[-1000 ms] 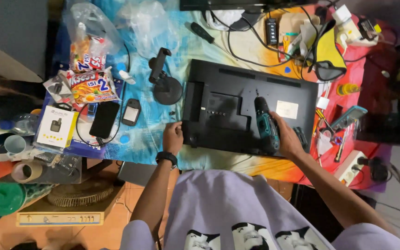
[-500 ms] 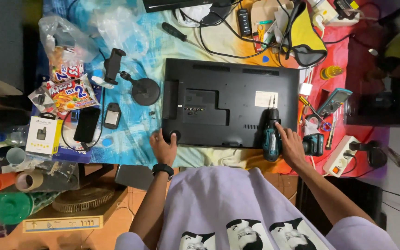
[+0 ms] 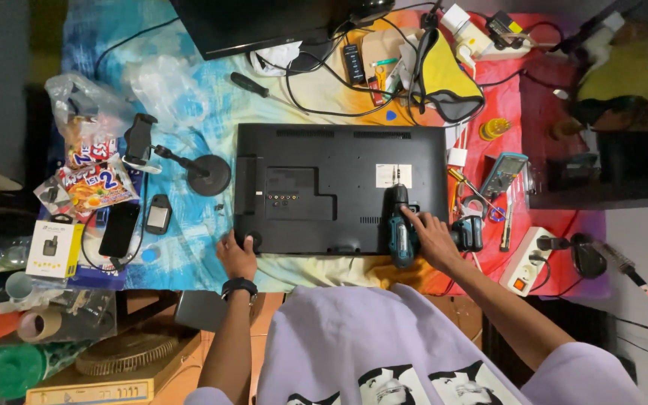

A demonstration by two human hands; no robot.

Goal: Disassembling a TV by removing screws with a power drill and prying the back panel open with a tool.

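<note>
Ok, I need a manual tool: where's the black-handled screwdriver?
In the head view, the screwdriver lies on the blue cloth, just above the monitor back's upper left corner.

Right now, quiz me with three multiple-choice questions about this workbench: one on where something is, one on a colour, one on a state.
1. Where does the left hand rest?
A. On the monitor's near left corner
B. On the multimeter
C. On the snack packet

2. What colour is the drill body?
A. Orange
B. White
C. Teal and black

3. How does the monitor lie?
A. Upright on a stand
B. Face down, back panel up
C. Screen up

Answers: 1 A, its fingers sit at that corner. 2 C, the body in the right hand shows teal with black. 3 B, ports and vent slots face up.
</note>
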